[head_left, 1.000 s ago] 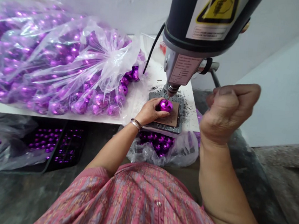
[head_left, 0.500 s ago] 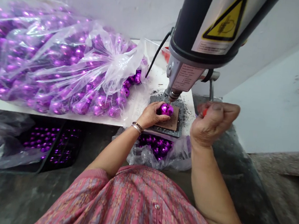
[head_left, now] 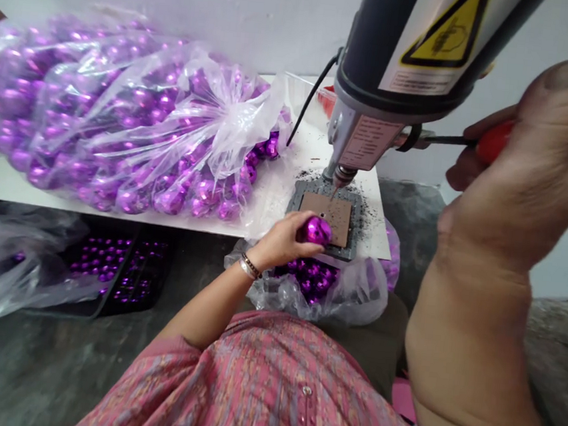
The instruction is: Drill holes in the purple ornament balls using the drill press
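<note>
Between the thumb and fingers of my left hand (head_left: 285,240) is a shiny purple ball (head_left: 318,230), held over the front part of the brown board (head_left: 339,211) on the drill's grey base (head_left: 354,236). The drill bit (head_left: 333,192) hangs above the board, just behind the ball and apart from it. My right hand (head_left: 542,144) is wrapped round the red knob (head_left: 494,141) of the drill press lever, high at the right. The drill press (head_left: 410,51) stands over the board. A small dark hole shows in the board.
A large clear bag of purple balls (head_left: 122,117) lies on the white table (head_left: 202,225) at the left. Below the table's front edge is an open bag of purple balls (head_left: 312,279). Black crates (head_left: 130,272) stand lower left. Dark shavings surround the base.
My left hand has drawn the ball forward from under the bit, towards my body. My right hand has risen with the lever knob, which now stands out to the right. The view has shifted slightly.
</note>
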Demonstrator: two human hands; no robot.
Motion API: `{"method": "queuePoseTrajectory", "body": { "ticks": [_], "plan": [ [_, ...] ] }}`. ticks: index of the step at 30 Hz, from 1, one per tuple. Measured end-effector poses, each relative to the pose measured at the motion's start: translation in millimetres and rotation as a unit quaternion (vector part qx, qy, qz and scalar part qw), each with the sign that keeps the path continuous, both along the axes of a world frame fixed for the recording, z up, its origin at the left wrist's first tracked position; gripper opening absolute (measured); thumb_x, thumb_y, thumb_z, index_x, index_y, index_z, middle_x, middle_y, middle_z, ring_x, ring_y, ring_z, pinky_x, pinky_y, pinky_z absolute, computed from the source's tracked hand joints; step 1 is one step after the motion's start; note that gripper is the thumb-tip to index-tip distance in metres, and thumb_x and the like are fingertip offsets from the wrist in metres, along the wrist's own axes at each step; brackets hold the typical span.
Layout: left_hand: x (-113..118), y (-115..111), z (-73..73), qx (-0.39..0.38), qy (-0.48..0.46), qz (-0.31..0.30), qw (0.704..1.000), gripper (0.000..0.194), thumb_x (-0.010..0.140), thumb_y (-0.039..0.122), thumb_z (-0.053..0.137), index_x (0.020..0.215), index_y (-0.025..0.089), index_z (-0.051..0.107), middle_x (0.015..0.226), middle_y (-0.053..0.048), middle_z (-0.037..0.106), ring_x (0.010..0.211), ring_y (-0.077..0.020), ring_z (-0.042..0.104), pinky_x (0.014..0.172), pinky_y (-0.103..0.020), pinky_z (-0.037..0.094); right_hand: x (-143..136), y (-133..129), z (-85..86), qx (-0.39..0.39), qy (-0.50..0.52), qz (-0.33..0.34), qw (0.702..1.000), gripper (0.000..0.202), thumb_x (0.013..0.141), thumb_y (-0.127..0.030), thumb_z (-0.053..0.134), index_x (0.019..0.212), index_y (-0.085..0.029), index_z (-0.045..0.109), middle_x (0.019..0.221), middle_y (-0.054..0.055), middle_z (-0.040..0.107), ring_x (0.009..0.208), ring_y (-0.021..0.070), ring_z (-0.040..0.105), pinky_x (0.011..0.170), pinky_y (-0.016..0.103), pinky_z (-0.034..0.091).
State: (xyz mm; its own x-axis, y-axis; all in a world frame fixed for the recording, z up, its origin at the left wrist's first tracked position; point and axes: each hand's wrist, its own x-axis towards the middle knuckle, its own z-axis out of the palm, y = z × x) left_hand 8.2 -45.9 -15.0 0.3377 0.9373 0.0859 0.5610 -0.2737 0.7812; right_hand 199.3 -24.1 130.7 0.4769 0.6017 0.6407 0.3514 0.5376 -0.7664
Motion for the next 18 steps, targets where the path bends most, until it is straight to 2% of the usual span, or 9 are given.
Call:
{"method": "queuePoseTrajectory", "body": {
  "ticks": [3, 6, 9, 11, 13, 16, 18],
  "plan": [
    [-11.3, -19.8, 0.0, -0.018, 0.020, -0.093, 0.995, 0.072, 0.073, 0.022, 0.082, 0.142, 0.019, 0.061, 0.140, -0.015, 0.064, 0.131, -0.0290, 0.062, 0.115, -0.044, 0.051, -1.9, -3.7, -4.1, -0.014, 0.009, -0.009, 1.000, 0.035, 0.100, -0.042, 0.036, 0.080, -0.016, 0.048, 0.063, -0.003, 0.043, 0.057, 0.0030, 0.045, 0.062, 0.021, 0.037],
    [-22.7, -28.7, 0.1, -0.032, 0.008, -0.102, 0.994, 0.073, 0.077, 0.024, 0.079, 0.147, 0.021, 0.057, 0.148, -0.016, 0.058, 0.117, -0.0243, 0.068, 0.106, -0.040, 0.057, -3.1, -4.6, -7.3, -0.030, 0.013, -0.014, 0.999, 0.038, 0.101, -0.043, 0.033, 0.073, -0.018, 0.040, 0.061, -0.003, 0.042, 0.054, 0.0036, 0.043, 0.056, 0.022, 0.033],
    [-34.9, -27.0, 0.0, -0.036, -0.016, -0.047, 0.998, 0.061, 0.086, 0.029, 0.073, 0.145, 0.021, 0.059, 0.138, -0.013, 0.065, 0.085, -0.0135, 0.069, 0.090, -0.034, 0.062, -4.3, -3.3, -9.3, -0.011, 0.014, -0.005, 1.000, 0.039, 0.099, -0.046, 0.033, 0.069, -0.019, 0.034, 0.060, -0.003, 0.037, 0.052, 0.0040, 0.039, 0.053, 0.024, 0.031],
    [-42.5, -19.1, 0.4, -0.011, -0.005, 0.010, 1.000, 0.051, 0.089, 0.025, 0.069, 0.139, 0.018, 0.063, 0.122, -0.011, 0.071, 0.079, -0.0122, 0.067, 0.087, -0.032, 0.061, -5.0, -2.6, -10.2, 0.004, 0.021, 0.004, 1.000, 0.038, 0.097, -0.047, 0.036, 0.071, -0.020, 0.035, 0.061, -0.003, 0.037, 0.051, 0.0041, 0.038, 0.052, 0.024, 0.029],
    [-49.6, -4.5, 2.8, 0.037, 0.033, 0.067, 0.997, 0.043, 0.091, 0.020, 0.064, 0.133, 0.015, 0.067, 0.115, -0.011, 0.074, 0.089, -0.0157, 0.069, 0.092, -0.033, 0.059, -5.2, -2.7, -10.6, 0.014, 0.022, 0.013, 1.000, 0.037, 0.097, -0.047, 0.038, 0.072, -0.020, 0.035, 0.060, -0.004, 0.036, 0.049, 0.0040, 0.036, 0.051, 0.025, 0.026],
    [-61.1, 29.3, 12.7, 0.104, 0.120, 0.140, 0.977, 0.040, 0.092, 0.009, 0.053, 0.129, 0.012, 0.069, 0.127, -0.017, 0.071, 0.119, -0.0238, 0.067, 0.109, -0.037, 0.052, -5.1, -4.3, -11.0, 0.022, 0.018, 0.022, 0.999, 0.037, 0.099, -0.046, 0.035, 0.073, -0.020, 0.034, 0.059, -0.004, 0.036, 0.047, 0.0041, 0.035, 0.050, 0.026, 0.023],
    [-69.7, 55.3, 22.1, 0.107, 0.195, 0.183, 0.958, 0.046, 0.090, 0.004, 0.047, 0.130, 0.012, 0.068, 0.135, -0.020, 0.067, 0.127, -0.0287, 0.064, 0.113, -0.041, 0.048, -4.9, -5.8, -11.8, 0.018, 0.021, 0.024, 0.999, 0.035, 0.100, -0.044, 0.036, 0.074, -0.020, 0.036, 0.060, -0.004, 0.038, 0.047, 0.0044, 0.035, 0.051, 0.027, 0.022]
  ]
}}
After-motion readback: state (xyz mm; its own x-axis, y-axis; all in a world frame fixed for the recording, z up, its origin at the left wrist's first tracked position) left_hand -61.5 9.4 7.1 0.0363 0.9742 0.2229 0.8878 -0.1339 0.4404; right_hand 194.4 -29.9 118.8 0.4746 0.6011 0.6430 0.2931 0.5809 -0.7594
